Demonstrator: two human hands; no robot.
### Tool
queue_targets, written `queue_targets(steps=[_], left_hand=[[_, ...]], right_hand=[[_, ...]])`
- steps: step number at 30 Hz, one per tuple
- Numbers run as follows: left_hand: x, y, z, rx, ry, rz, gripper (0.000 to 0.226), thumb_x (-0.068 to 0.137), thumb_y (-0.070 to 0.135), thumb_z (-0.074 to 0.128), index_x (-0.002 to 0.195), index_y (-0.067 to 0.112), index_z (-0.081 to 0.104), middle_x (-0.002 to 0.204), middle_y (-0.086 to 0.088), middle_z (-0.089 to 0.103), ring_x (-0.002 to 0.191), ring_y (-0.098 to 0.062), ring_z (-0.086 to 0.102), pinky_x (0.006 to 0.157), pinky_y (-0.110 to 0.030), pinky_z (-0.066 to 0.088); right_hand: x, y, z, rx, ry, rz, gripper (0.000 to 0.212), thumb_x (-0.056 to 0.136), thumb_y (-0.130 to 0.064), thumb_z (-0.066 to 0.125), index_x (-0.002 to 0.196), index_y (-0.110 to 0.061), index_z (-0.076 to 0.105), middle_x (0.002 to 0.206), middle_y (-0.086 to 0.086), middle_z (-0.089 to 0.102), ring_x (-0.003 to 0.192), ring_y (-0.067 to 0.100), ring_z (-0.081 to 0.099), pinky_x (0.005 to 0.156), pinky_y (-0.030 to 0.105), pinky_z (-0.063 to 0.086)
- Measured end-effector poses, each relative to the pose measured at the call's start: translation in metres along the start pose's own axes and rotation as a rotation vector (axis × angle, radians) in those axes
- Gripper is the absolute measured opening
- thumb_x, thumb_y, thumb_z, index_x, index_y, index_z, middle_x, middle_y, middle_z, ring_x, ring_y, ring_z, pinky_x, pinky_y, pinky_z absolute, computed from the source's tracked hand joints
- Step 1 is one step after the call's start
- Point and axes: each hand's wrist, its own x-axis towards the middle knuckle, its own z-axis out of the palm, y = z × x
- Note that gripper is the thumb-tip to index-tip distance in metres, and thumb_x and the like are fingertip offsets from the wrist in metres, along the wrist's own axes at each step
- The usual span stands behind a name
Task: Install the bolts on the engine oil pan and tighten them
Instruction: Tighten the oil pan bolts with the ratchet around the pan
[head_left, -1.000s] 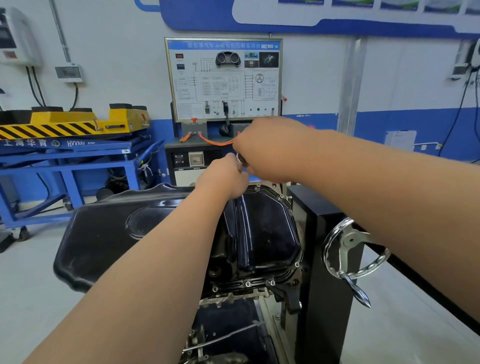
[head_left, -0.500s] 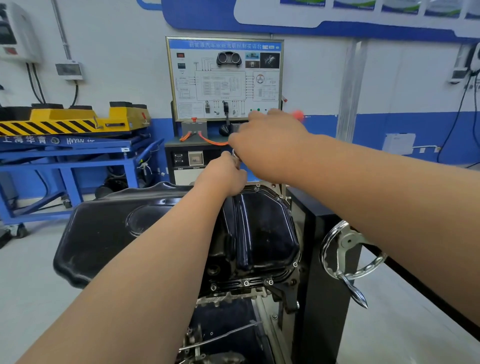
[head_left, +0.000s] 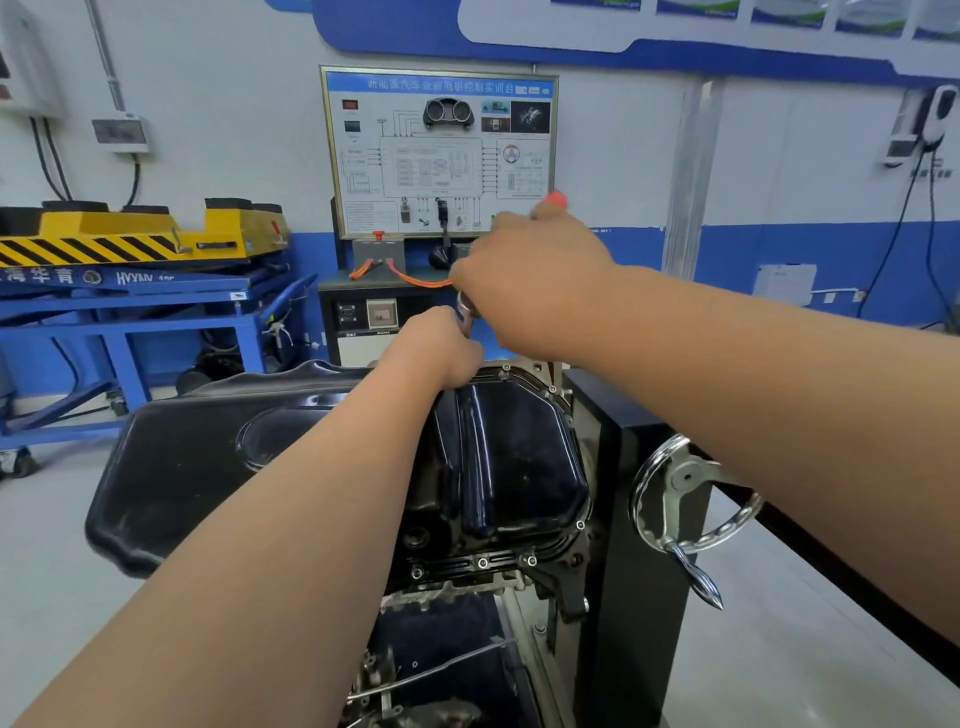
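A glossy black oil pan (head_left: 519, 457) sits on the engine on its stand, with several bolts (head_left: 482, 563) along its front flange and more at the far right rim. My left hand (head_left: 436, 345) is curled over the pan's far edge around the head of a metal ratchet (head_left: 464, 310). My right hand (head_left: 530, 280) grips the ratchet's handle just above, and a red handle tip (head_left: 555, 198) pokes out beyond my fingers. The bolt under the tool is hidden by my left hand.
A chrome handwheel (head_left: 685, 499) sticks out of the black stand column (head_left: 623, 519) at right. A black drip tray (head_left: 208, 457) lies left of the pan. Behind stand a training panel cabinet (head_left: 439, 150) and a blue and yellow lift cart (head_left: 130, 270).
My right hand has swung the ratchet handle up and to the right, so the red tip now shows. My left hand stays on the tool head.
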Motion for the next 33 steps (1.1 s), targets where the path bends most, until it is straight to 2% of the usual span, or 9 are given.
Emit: queue_targets(steps=[4, 7, 11, 15, 18, 21, 28, 30, 33], left_hand=[[0.009, -0.002, -0.001, -0.026, -0.073, 0.107, 0.023, 0.092, 0.021, 0.050, 0.105, 0.011, 0.065, 0.109, -0.009, 0.065, 0.095, -0.024, 0.060, 0.083, -0.034, 0.051], [0.014, 0.003, 0.000, -0.168, -0.137, 0.144, 0.037, 0.096, 0.014, 0.054, 0.133, 0.007, 0.052, 0.134, -0.009, 0.054, 0.089, 0.002, 0.061, 0.074, -0.008, 0.049], [0.011, -0.005, 0.005, -0.077, -0.072, 0.119, 0.018, 0.092, 0.022, 0.051, 0.100, 0.013, 0.064, 0.105, -0.008, 0.065, 0.089, -0.023, 0.059, 0.079, -0.032, 0.051], [0.006, -0.006, 0.005, -0.010, -0.052, 0.124, 0.021, 0.091, 0.014, 0.045, 0.075, 0.013, 0.058, 0.080, -0.006, 0.059, 0.085, -0.028, 0.059, 0.073, -0.033, 0.050], [0.010, 0.002, 0.002, -0.074, -0.099, 0.099, 0.022, 0.093, 0.018, 0.048, 0.107, 0.013, 0.064, 0.111, -0.006, 0.063, 0.109, -0.027, 0.057, 0.094, -0.037, 0.048], [0.014, 0.009, 0.003, -0.129, -0.090, 0.048, 0.038, 0.097, 0.018, 0.051, 0.135, 0.016, 0.048, 0.136, 0.012, 0.045, 0.118, -0.010, 0.049, 0.094, -0.009, 0.038], [0.006, -0.003, 0.004, -0.034, -0.053, 0.117, 0.019, 0.091, 0.010, 0.040, 0.076, 0.009, 0.053, 0.083, -0.010, 0.056, 0.068, -0.021, 0.049, 0.061, -0.029, 0.040], [0.006, -0.003, 0.004, -0.033, -0.034, 0.147, 0.017, 0.091, 0.011, 0.043, 0.080, 0.006, 0.056, 0.087, -0.012, 0.060, 0.074, -0.024, 0.054, 0.065, -0.032, 0.047], [0.011, -0.001, 0.003, -0.087, -0.066, 0.118, 0.023, 0.093, 0.015, 0.047, 0.107, 0.005, 0.063, 0.108, -0.013, 0.064, 0.097, -0.027, 0.059, 0.086, -0.035, 0.051]], right_hand=[[0.000, -0.006, 0.006, 0.129, -0.029, 0.112, 0.024, 0.094, -0.039, 0.047, 0.080, -0.021, 0.042, 0.071, -0.003, 0.038, 0.074, 0.024, 0.045, 0.069, 0.032, 0.034], [0.000, -0.011, 0.011, 0.310, -0.137, 0.280, 0.047, 0.093, -0.055, 0.040, 0.067, -0.015, 0.036, 0.067, -0.002, 0.034, 0.060, 0.018, 0.037, 0.054, 0.030, 0.029], [-0.002, -0.010, 0.000, 0.124, -0.023, 0.117, 0.009, 0.093, -0.021, 0.050, 0.086, -0.021, 0.046, 0.078, -0.001, 0.045, 0.081, 0.023, 0.045, 0.066, 0.032, 0.033], [0.002, -0.007, 0.000, -0.011, -0.046, 0.013, 0.014, 0.092, -0.016, 0.052, 0.104, -0.022, 0.053, 0.108, 0.005, 0.055, 0.101, 0.025, 0.047, 0.089, 0.041, 0.032], [0.001, -0.010, 0.007, 0.170, -0.053, 0.155, 0.017, 0.095, -0.038, 0.046, 0.087, -0.023, 0.045, 0.077, -0.002, 0.043, 0.079, 0.022, 0.043, 0.068, 0.032, 0.033], [0.001, -0.014, 0.012, 0.338, -0.121, 0.315, 0.047, 0.094, -0.057, 0.038, 0.067, -0.018, 0.033, 0.066, -0.001, 0.031, 0.067, 0.021, 0.038, 0.063, 0.034, 0.033], [0.005, -0.003, 0.002, -0.018, -0.069, 0.012, 0.017, 0.092, -0.015, 0.054, 0.109, -0.017, 0.057, 0.102, 0.003, 0.055, 0.102, 0.025, 0.046, 0.086, 0.040, 0.038], [0.006, -0.004, 0.004, -0.073, -0.019, -0.028, 0.022, 0.092, -0.013, 0.053, 0.113, -0.018, 0.056, 0.112, 0.006, 0.058, 0.107, 0.027, 0.048, 0.092, 0.042, 0.036], [0.005, -0.007, 0.008, 0.081, 0.001, 0.123, 0.014, 0.095, -0.034, 0.049, 0.095, -0.021, 0.055, 0.077, -0.001, 0.049, 0.079, 0.025, 0.046, 0.072, 0.035, 0.034]])
